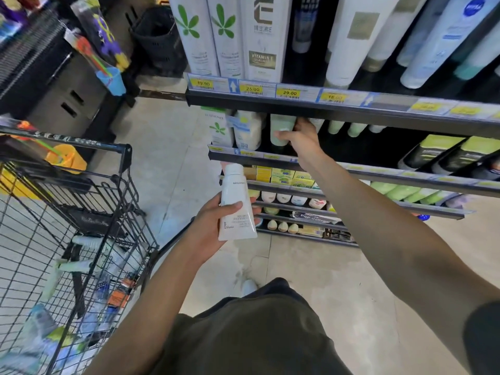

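right hand (303,140): thumb and fingers curl round pale green tube (282,125) at the second shelf's (378,173) front edge | left hand (211,226): clasps white tube (236,212) off-shelf, near shopping cart (121,185) | tip: draw straight out, low, clear of neighbouring cream bottle (247,131) and upper shelf lip (297,104)

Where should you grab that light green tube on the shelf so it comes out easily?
Around its middle, from the open front. The light green tube stands upright, its top tucked under the upper shelf edge and a white bottle beside it, so only the front is free. The right hand wraps it just there.
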Demonstrator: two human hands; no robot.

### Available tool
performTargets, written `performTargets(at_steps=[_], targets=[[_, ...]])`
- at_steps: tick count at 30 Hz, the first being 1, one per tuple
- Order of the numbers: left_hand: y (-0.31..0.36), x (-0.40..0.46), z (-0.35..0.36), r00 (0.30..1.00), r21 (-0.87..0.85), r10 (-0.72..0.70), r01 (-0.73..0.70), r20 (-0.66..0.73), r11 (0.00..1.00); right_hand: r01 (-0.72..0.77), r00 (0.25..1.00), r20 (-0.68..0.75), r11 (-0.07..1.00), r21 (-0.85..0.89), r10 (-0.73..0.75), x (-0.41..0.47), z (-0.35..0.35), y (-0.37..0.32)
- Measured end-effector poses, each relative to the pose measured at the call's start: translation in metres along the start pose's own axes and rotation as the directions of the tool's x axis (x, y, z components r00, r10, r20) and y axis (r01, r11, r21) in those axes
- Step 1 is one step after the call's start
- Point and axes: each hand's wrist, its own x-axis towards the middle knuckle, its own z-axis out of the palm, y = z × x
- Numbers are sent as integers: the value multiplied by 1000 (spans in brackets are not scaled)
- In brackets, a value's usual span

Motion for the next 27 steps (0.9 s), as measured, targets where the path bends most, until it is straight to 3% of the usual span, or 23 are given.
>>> performTargets(at_steps=[13,23,27], targets=[[-3,-1,-10,1000,68,-15,15,0,998,4,996,90,946,-325,26,3,1,2],[-5,-5,-12,999,44,-35,36,-39,998,-13,997,69,938,-345,39,7,-8,14],[-2,-6,-10,999,67,-41,41,4,997,-16,1000,-18,960,-280,12,-34,-27,15]])
